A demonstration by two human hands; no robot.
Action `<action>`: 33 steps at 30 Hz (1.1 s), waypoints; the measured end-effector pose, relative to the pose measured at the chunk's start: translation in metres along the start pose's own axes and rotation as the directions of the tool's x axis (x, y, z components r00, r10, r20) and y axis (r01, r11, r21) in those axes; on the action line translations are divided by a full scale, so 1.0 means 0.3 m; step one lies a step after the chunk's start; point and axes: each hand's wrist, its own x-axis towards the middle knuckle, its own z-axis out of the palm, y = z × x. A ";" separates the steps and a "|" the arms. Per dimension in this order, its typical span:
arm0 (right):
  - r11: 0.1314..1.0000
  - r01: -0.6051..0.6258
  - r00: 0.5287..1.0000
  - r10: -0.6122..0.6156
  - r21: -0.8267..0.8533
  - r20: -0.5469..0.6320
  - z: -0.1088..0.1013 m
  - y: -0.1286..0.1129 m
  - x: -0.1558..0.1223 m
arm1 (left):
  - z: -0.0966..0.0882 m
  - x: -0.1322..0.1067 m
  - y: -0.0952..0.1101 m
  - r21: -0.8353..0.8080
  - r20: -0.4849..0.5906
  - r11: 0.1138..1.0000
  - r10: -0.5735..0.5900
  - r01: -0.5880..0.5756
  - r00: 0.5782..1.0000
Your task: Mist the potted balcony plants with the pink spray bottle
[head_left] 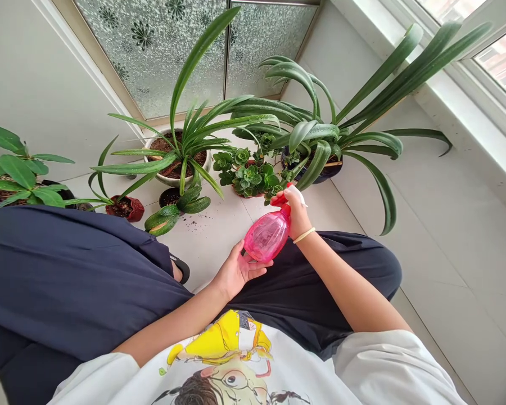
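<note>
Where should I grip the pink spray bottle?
At the narrow neck below the red trigger, from the right, as the right hand does: the pink spray bottle lies tilted, nozzle toward the succulent. Its belly is wide, so the left hand cups underneath.

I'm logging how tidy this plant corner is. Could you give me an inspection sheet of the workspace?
Surface: pale tiled floor, with soil crumbs scattered near the small pots.
Job's things: pink spray bottle, its red head pointing toward the rosette-leaved plant.
Clutter: potted plants grouped on the floor, including a white pot, a dark pot and a small red pot.
Hands: left hand cups the bottle's base; right hand grips its neck at the trigger, with a band on the wrist.
Cables: nothing seen.
Surroundings: frosted patterned glass door behind the plants, window ledge on the right.
</note>
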 end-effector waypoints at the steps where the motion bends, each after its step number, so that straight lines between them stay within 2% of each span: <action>1: 1.000 -0.007 1.000 0.007 0.011 0.003 0.000 0.004 0.001 | -0.002 0.002 0.001 -0.001 -0.005 1.000 0.000 0.000 1.000; 8: 0.998 -0.058 0.995 0.061 0.038 -0.080 -0.014 0.017 0.001 | 0.000 0.008 0.005 0.028 -0.022 1.000 -0.008 0.008 1.000; 12: 0.999 -0.026 0.990 0.030 0.029 -0.137 -0.046 0.008 0.008 | -0.002 0.009 -0.002 0.096 0.060 0.995 0.018 -0.024 0.998; 19: 0.997 -0.075 0.976 0.078 0.021 -0.203 -0.103 -0.006 0.023 | -0.013 0.035 -0.005 0.270 0.164 0.962 -0.017 -0.028 0.986; 24: 1.000 0.023 0.954 -0.016 0.021 -0.298 -0.133 -0.015 0.054 | -0.019 0.112 0.003 0.294 0.172 0.955 -0.011 -0.041 0.985; 30: 0.999 0.046 0.933 -0.049 -0.017 -0.357 -0.205 -0.019 0.147 | -0.020 0.239 0.025 0.274 0.176 0.961 -0.071 0.021 0.982; 33: 0.999 0.002 0.921 -0.017 -0.038 -0.390 -0.243 0.002 0.210 | -0.010 0.282 0.022 0.271 0.197 0.962 -0.081 0.025 0.977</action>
